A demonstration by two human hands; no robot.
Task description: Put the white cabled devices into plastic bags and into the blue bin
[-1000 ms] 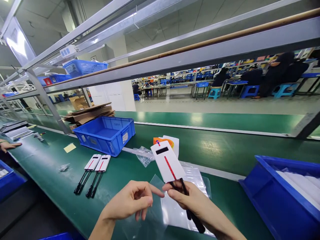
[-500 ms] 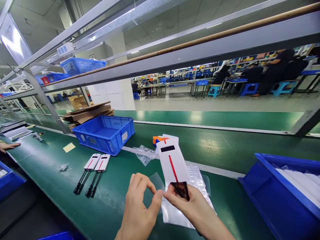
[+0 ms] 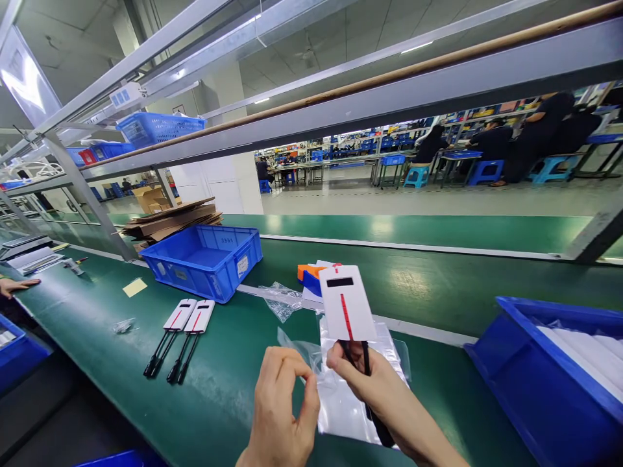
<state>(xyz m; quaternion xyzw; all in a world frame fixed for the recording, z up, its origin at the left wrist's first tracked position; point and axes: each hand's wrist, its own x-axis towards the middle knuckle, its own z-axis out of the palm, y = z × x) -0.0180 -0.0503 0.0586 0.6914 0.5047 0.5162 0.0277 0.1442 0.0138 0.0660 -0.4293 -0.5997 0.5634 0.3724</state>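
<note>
My right hand (image 3: 374, 383) grips the black cable leads of a flat white device (image 3: 346, 308) with a dark window and a red stripe. The device tilts upright above a stack of clear plastic bags (image 3: 343, 412). Just left of it, my left hand (image 3: 285, 405) is closed in a pinch of thumb and forefinger. Clear plastic film (image 3: 304, 350) shows right behind those fingertips; whether they hold it I cannot tell. Two similar white devices (image 3: 179, 315) (image 3: 200, 316) lie side by side on the green bench, their black leads toward me.
A blue crate (image 3: 209, 266) stands at the back left, before stacked cardboard (image 3: 175, 220). Another blue bin (image 3: 549, 370) with white items is at right. Crumpled plastic (image 3: 282, 301) and an orange-and-blue object (image 3: 311, 277) lie behind the bags. Another person's hand (image 3: 17, 285) rests at far left.
The white device has moved right and turned more upright in my right hand. My left hand has come apart from my right fingertips and shifted slightly right and down, its pinch now closed.
</note>
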